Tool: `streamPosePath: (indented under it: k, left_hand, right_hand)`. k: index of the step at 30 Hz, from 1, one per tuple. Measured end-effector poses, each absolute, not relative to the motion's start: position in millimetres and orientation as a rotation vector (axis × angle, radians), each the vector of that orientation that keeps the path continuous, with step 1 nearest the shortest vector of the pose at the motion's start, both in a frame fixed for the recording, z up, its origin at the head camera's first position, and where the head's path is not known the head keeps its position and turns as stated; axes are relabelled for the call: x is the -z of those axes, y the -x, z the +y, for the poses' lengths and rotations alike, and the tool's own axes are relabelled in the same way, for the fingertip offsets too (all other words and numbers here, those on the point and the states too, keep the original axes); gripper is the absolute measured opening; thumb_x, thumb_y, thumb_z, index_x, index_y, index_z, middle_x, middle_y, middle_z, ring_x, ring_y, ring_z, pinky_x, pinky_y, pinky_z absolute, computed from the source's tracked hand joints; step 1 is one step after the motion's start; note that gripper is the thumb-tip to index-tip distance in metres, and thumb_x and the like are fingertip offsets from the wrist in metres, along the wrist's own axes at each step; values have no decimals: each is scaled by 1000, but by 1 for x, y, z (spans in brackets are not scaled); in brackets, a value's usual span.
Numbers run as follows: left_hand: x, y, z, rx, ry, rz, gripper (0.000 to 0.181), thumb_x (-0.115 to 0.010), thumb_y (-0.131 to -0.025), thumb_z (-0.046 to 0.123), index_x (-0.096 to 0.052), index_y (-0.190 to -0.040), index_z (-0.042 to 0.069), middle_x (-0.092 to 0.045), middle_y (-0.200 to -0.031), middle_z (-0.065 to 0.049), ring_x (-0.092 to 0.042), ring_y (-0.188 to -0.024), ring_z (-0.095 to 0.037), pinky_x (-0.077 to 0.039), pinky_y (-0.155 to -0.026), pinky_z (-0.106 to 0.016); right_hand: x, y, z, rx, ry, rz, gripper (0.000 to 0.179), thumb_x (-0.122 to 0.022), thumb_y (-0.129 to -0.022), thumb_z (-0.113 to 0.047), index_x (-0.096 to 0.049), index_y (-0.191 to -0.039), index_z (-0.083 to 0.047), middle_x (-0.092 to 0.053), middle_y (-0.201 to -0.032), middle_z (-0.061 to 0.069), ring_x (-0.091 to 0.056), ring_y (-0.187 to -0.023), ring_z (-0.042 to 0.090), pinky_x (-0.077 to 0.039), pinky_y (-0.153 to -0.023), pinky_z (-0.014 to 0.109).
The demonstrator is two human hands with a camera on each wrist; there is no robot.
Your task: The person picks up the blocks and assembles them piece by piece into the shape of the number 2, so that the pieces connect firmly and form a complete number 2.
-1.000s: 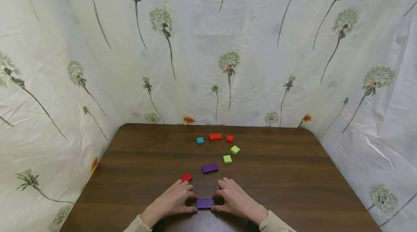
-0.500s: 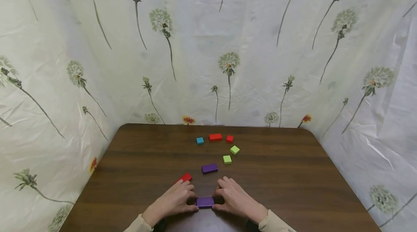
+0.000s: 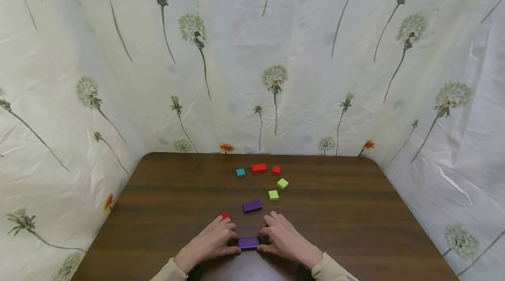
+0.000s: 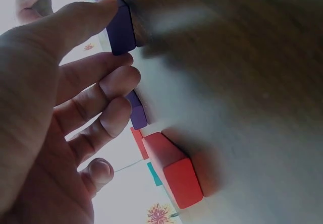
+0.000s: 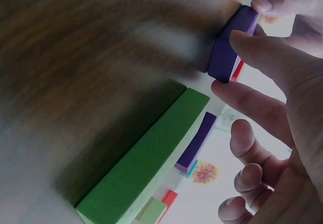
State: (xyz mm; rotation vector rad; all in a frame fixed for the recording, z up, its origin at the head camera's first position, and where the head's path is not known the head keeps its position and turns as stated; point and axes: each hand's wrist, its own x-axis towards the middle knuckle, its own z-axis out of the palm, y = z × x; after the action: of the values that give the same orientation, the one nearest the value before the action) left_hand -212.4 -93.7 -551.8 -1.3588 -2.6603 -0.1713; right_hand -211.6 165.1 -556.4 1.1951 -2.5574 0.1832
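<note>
Both hands pinch one purple block [image 3: 248,243] near the front of the table. My left hand [image 3: 211,239] has its thumb and index finger at the left end, and the right hand [image 3: 289,241] does likewise at the right end. The other fingers are bent in mid-air, as both wrist views show. Just beyond the left hand lies a red block [image 4: 174,171], mostly covered by that hand in the head view. A long green block [image 5: 146,158] lies close to the right hand in the right wrist view; from above the right hand hides nearly all of it.
A second purple block [image 3: 252,206] lies ahead of the hands. Farther back are two lime blocks [image 3: 273,195], a small blue block [image 3: 240,172], a long red block [image 3: 259,168] and a small red one [image 3: 276,170]. Flower-printed cloth [image 3: 236,53] surrounds the brown table [image 3: 335,211].
The hands have slid the purple block slightly away from the body. The left hand now covers more of the near red block. The head view has tilted slightly.
</note>
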Motion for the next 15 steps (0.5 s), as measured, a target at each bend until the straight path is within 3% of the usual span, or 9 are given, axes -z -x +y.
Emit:
streamPosePath:
  k: [8,15]
  left_hand:
    - [549,216,-91,189,1345,-2703,32,-66,-87,50,-77,-99,23,-59,-84,14,-48,-82,-4,-39,-81,-29]
    - [548,218,-89,214,1353,-2675,30,-68,-86,48,-77,-97,21,-60,-83,13,-48,-82,-5,-38,-79,-27]
  right_hand:
    - [555,215,168,-197,-1186,-2586,29,-76,-75,-51,-74,-85,-23,-48,-83,-10,-37,-78,8,-29,-68,23]
    - [554,216,170,-204,-1176,-2611,29,-75,-76,-51,-74,-85,-24,-48,-83,-11,-37,-78,8,-29,-68,23]
